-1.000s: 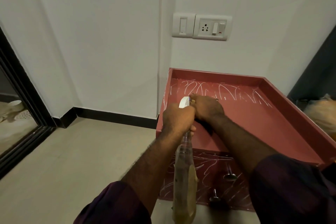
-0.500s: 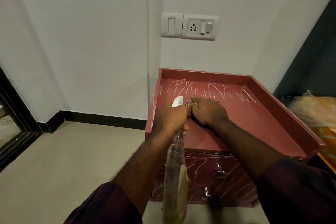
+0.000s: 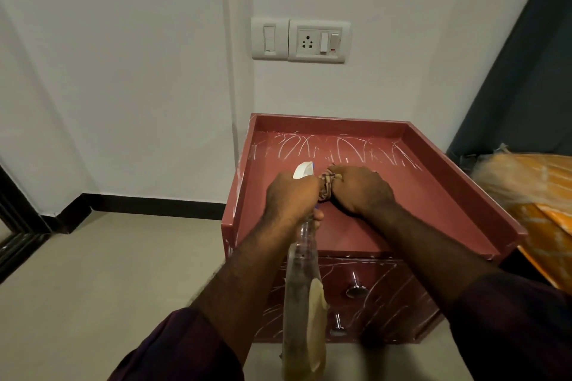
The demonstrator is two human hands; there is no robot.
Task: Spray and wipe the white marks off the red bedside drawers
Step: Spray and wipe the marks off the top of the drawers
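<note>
The red bedside drawers (image 3: 433, 195) stand against the white wall, their recessed top rimmed on three sides. White scribble marks (image 3: 334, 150) run across the back of the top and over the drawer fronts (image 3: 387, 297). My left hand (image 3: 291, 195) grips the neck of a clear spray bottle (image 3: 303, 303), whose white nozzle (image 3: 303, 170) points at the top's back. My right hand (image 3: 362, 192) holds a bunched patterned cloth (image 3: 328, 184) down on the top's middle, right beside the left hand.
A switch and socket plate (image 3: 300, 40) sits on the wall above the drawers. An orange bedcover (image 3: 538, 195) and a dark curtain (image 3: 526, 71) lie to the right. Beige floor (image 3: 108, 257) spreads to the left, with a black door frame (image 3: 12, 219) at the far left.
The view has shifted left across the room, so the drawers sit more to the centre. My right hand with the cloth has drawn slightly nearer along the top; the bottle stays raised.
</note>
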